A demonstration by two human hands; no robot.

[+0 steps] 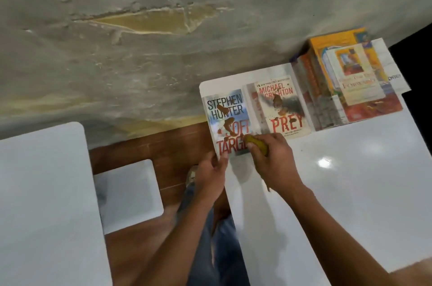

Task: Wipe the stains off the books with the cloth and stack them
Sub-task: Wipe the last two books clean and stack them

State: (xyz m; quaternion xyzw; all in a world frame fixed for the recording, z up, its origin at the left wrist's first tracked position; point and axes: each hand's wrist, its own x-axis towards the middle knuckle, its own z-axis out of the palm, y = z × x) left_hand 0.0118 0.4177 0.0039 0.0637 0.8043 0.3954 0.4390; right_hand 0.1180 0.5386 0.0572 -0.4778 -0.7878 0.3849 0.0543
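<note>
Several brown stains (228, 122) remain (cover glossy), so with your right hand (273, 164) bunched round the cloth (258, 145) and left hand (214, 173) pinching the Soft Target book (228, 117) at the table (350, 180) edge, you risk smearing.

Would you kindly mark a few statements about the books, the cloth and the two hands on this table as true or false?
1. The right hand grips the yellow cloth on the Soft Target book. True.
2. The left hand is idle, away from the books. False: it holds the near left corner of the Soft Target book.
3. Brown stains show on the Prey book. True.
4. The Soft Target book lies on top of the book stack. False: it lies flat on the white table, left of the Prey book, apart from the stack.
5. The Soft Target cover is already clean. False: brown stains remain across it.
</note>
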